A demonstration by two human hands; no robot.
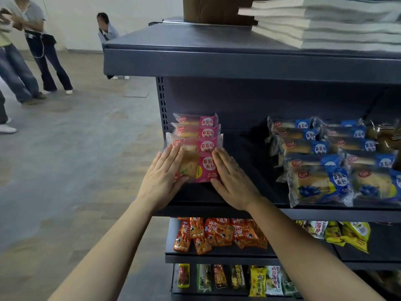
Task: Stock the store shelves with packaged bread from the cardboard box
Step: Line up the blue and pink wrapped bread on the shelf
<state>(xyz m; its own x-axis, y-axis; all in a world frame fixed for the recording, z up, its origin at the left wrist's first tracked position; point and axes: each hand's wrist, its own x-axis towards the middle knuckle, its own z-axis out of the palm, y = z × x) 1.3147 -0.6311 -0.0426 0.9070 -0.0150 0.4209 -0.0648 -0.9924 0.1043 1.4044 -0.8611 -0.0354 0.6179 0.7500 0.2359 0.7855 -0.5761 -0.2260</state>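
Bread is already on the middle shelf (245,153) in two groups: a row of pink strawberry packets (196,135) at the left end, running from near to far, and a larger batch of blue packets (325,161) to the right, with a bare stretch of shelf between them. So I judge the stocking well begun but not finished, since that gap could take more. The cardboard box (217,9) sits up on top of the unit, far from me, beside a stack of books (325,25); only its lower part shows, so I cannot tell how much bread is left in it. My left hand (162,177) and right hand (232,179) are both flat with straight fingers, set apart on either side of the nearest pink packet (198,168). They press against its two ends, clasping nothing, thumbs at its near edge, as if squaring it into line with the row behind.
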